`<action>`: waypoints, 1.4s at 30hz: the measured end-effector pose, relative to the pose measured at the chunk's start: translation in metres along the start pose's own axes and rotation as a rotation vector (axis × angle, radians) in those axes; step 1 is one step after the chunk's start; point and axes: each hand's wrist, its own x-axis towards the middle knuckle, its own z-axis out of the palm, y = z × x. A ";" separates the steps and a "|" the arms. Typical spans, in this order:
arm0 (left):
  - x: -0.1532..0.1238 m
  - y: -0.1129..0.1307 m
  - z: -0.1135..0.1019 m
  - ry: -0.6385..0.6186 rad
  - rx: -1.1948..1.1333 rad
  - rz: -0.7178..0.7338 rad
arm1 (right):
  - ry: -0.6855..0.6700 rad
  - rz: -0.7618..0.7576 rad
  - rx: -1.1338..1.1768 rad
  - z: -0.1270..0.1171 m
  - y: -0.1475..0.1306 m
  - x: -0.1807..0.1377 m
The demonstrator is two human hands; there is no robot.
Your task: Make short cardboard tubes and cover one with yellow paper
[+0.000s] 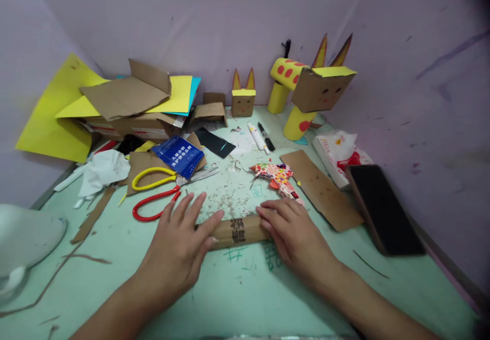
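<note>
Both hands flat, palms down, fingers stretched out, nothing gripped. Left hand (pixel 179 245) rests on the left end of a cardboard roll (pixel 238 231), right hand (pixel 293 233) on its right end. Only the middle of the roll shows between them, with black print on it. Roll lies crosswise on the green surface (pixel 237 294), near the front edge, centre of view. Can't tell whether it's a closed tube or just curled sheet.

Around it:
- red-handled scissors (pixel 153 205) just beyond the left hand's fingertips, yellow-handled scissors (pixel 153 178) behind those
- blue packet (pixel 179 155) on cardboard scraps, back left
- patterned paper scrap (pixel 277 175) just behind the right hand
- flat cardboard strip (pixel 320 189) right of that, then a black slab (pixel 383 210) propped by the wall
- two markers (pixel 261 136) mid-back
- cardboard animal (pixel 312 89) with yellow spotted body, plus a small eared box (pixel 243 99), both at the back wall
- yellow sheet (pixel 53 120) and a stack of cardboard, back left
- paper crumbs and pen scribbles on the surface near the roll
</note>
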 end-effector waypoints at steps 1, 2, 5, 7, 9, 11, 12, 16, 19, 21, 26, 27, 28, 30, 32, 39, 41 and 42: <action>0.004 -0.002 0.001 0.017 -0.020 -0.005 | 0.014 0.019 -0.006 0.002 0.001 0.005; 0.007 -0.004 0.002 0.042 -0.051 -0.017 | 0.030 0.034 -0.001 0.004 0.001 0.009; 0.012 -0.004 0.007 0.113 -0.198 -0.075 | 0.055 0.038 0.053 0.007 0.004 0.015; 0.015 -0.005 0.009 0.110 -0.280 -0.117 | 0.039 0.032 0.085 0.008 0.006 0.017; 0.019 -0.007 0.009 0.066 -0.344 -0.149 | 0.008 0.039 0.099 0.009 0.008 0.020; 0.023 -0.011 0.007 0.007 -0.406 -0.178 | -0.020 0.069 0.097 0.010 0.010 0.025; 0.025 -0.013 0.006 -0.027 -0.440 -0.193 | -0.035 0.088 0.091 0.010 0.010 0.027; 0.034 -0.020 0.001 -0.138 -0.535 -0.245 | -0.079 0.160 0.085 0.011 0.011 0.034; 0.037 -0.024 -0.004 -0.220 -0.582 -0.238 | -0.083 0.182 0.134 0.010 0.011 0.033; 0.035 -0.027 -0.008 -0.277 -0.616 -0.205 | -0.047 0.198 0.185 0.006 0.012 0.028; 0.029 -0.023 -0.020 -0.326 -0.537 -0.224 | 0.206 0.317 0.316 -0.010 0.016 0.018; 0.032 -0.020 -0.022 -0.331 -0.490 -0.228 | 0.299 0.367 0.373 -0.014 0.017 0.017; 0.037 -0.016 -0.023 -0.339 -0.443 -0.221 | 0.401 0.418 0.438 -0.017 0.019 0.018; 0.052 -0.004 -0.025 -0.368 -0.371 -0.182 | 0.590 0.506 0.578 -0.021 0.023 0.020; 0.071 0.013 -0.022 -0.403 -0.330 -0.142 | 0.696 0.560 0.688 -0.022 0.027 0.022; 0.098 0.072 -0.001 -0.402 -0.267 -0.085 | 0.641 0.604 0.769 -0.011 0.035 0.022; 0.090 0.082 0.001 -0.395 -0.263 -0.084 | 0.620 0.598 0.767 -0.010 0.034 0.021; 0.085 0.086 0.002 -0.366 -0.258 -0.071 | 0.614 0.598 0.765 -0.010 0.033 0.021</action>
